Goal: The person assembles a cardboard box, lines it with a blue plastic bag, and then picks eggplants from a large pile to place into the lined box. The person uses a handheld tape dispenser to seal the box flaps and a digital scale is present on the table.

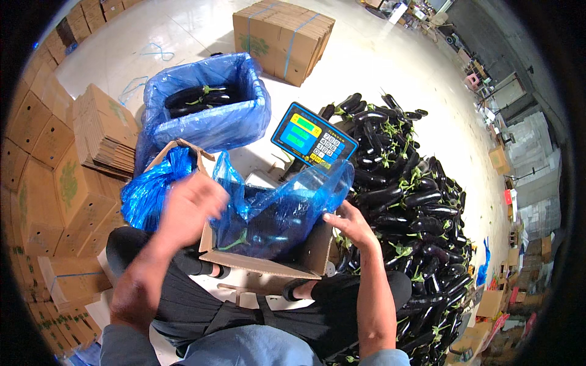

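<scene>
Between my knees an open cardboard box (316,249), lined with a blue plastic bag (336,183), holds dark eggplants (261,240) seen through the film. My right hand (350,224) is at the box's right side, its thumb over the edge and the bag's rim pinched near it. Blurred, my left hand (194,199) hovers above the box's left side, beside a bunched blue plastic bag (158,190); whether its fingers hold anything is unclear. Just beyond the box stands a scale display (313,135) with a keypad. A large heap of eggplants (412,219) lies to my right.
Ahead left, a blue-lined container (210,130) holds several eggplants. Strapped flat cartons (279,41) stand behind it. Folded cardboard (103,130) and stacked boxes (68,192) crowd the left. A blue plastic scrap (483,265) lies past the heap.
</scene>
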{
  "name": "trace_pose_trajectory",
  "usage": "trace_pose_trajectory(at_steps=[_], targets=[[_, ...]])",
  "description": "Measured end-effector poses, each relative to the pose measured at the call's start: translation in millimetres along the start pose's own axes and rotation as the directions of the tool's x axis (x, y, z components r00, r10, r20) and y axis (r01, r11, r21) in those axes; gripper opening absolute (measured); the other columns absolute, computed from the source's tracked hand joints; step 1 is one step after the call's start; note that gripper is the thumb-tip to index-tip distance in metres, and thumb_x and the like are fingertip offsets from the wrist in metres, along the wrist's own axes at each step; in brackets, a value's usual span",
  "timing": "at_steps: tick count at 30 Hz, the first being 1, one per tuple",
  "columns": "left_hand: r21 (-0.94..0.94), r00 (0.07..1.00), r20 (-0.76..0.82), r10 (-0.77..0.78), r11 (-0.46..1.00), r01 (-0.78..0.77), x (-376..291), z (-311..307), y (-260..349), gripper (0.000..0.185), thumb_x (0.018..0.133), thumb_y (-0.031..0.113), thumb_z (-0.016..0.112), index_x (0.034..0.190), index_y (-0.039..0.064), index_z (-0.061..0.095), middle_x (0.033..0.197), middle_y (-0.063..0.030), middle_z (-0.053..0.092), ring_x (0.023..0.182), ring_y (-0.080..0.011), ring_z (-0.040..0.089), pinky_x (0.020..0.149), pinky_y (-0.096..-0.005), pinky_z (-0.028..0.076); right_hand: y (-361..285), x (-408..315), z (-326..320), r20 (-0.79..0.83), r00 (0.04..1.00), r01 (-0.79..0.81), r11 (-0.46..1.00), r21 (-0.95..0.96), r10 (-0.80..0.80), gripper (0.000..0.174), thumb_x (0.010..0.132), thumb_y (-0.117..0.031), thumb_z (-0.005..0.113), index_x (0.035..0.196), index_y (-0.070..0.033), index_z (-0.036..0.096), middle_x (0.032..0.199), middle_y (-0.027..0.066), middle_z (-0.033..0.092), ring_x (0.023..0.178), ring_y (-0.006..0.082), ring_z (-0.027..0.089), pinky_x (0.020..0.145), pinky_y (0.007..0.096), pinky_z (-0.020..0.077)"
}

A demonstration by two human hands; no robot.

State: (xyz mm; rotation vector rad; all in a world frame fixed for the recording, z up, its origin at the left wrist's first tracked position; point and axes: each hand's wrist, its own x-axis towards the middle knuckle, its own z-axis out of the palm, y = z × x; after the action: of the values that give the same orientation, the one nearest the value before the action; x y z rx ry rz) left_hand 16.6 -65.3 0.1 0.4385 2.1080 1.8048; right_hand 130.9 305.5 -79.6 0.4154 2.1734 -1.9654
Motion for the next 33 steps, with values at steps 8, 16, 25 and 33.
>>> trace_pose_trajectory(at_steps=[8, 16, 25, 33], targets=[[0.480, 0.751, 0.642, -0.158, 0.846, -0.232, -23.1, 94.1, -48.9, 0.062, 0.090, 0.035, 0.069, 0.138, -0.001, 0.052, 0.128, -0.0247, 0.061, 0.112, -0.0363, 0.064, 0.094, -0.0426, 0.052, -3.7, 30.5, -0.9, -0.184, 0.982, -0.061, 0.994, -0.094, 0.043, 0.018, 0.090, -0.012, 0.073, 0.105, -0.003, 0.073, 0.093, -0.0021, 0.070, 0.083, 0.0072, 0.058, 0.081, 0.0275, 0.0479], [0.230, 0.879, 0.441, -0.183, 0.969, 0.087, -18.1, 127.8, -66.8, 0.092, 0.078, 0.038, 0.082, 0.146, -0.001, 0.035, 0.142, -0.0235, 0.050, 0.131, -0.0370, 0.051, 0.110, -0.0441, 0.041, -36.2, -14.8, 103.7, -0.087, 0.845, 0.335, 0.649, -0.684, -0.527, 0.017, 0.080, -0.010, 0.078, 0.094, -0.004, 0.070, 0.087, 0.0183, 0.068, 0.083, 0.0380, 0.067, 0.074, 0.0423, 0.0540], [-0.091, 0.652, 0.356, -0.669, 0.670, 0.737, -9.9, 122.5, -82.8, 0.056, 0.100, 0.058, 0.050, 0.120, 0.006, 0.061, 0.106, -0.0109, 0.070, 0.094, -0.0168, 0.064, 0.083, -0.0337, 0.053, -68.5, -52.5, 199.6, 0.483, 0.611, 0.781, 0.380, -0.495, -0.627, 0.013, 0.070, -0.006, 0.061, 0.083, -0.002, 0.060, 0.078, 0.0118, 0.057, 0.079, 0.0301, 0.060, 0.075, 0.0450, 0.0501], [-0.402, 0.899, 0.372, -0.229, 0.834, 0.379, -25.9, 123.7, -102.1, 0.027, 0.099, 0.033, 0.061, 0.099, 0.006, 0.065, 0.087, -0.0032, 0.066, 0.079, -0.0157, 0.060, 0.075, -0.0291, 0.051, -101.7, -61.0, 83.7, -0.045, 0.980, 0.173, 0.943, -0.283, -0.193, 0.030, 0.097, -0.022, 0.063, 0.113, 0.003, 0.067, 0.104, 0.0094, 0.071, 0.097, 0.0171, 0.066, 0.085, 0.0322, 0.0535]])
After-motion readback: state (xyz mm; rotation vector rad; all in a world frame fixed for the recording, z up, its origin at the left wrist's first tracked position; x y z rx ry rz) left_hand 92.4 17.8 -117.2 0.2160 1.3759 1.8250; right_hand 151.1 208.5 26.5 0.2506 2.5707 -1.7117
